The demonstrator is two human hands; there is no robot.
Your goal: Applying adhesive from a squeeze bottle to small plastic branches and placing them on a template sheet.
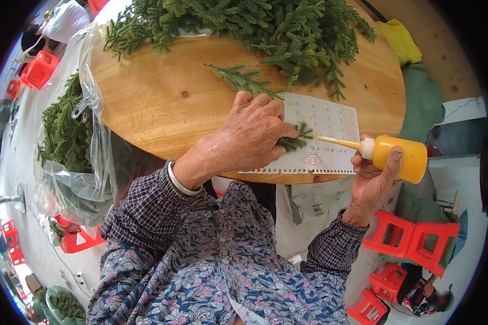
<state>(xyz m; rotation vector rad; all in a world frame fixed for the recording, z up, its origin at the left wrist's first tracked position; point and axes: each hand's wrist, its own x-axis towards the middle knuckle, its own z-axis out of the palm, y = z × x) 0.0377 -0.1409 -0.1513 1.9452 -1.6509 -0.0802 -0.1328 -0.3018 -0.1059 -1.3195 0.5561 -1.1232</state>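
My left hand (248, 131) grips a green artificial pine sprig (299, 138), its needled tip poking out past my fingers over the wooden table. In my right hand (375, 181) is a squeeze bottle (404, 158) of yellow-orange liquid, tilted nearly level. The bottle's long thin nozzle points left, and its end meets the sprig's tip; whether liquid is coming out is too small to tell. Beneath lies a printed calendar sheet (333, 116) with a perforated edge. Another pine branch (244, 79) extends just beyond my left knuckles, and whether it joins the held piece is hidden.
A large heap of pine branches (244, 24) covers the far side of the wooden table (162, 92). On the left hangs a clear plastic bag (100, 179) with more greenery. Red stools (387, 233) stand at lower right, and a yellow bag (400, 40) lies at far right.
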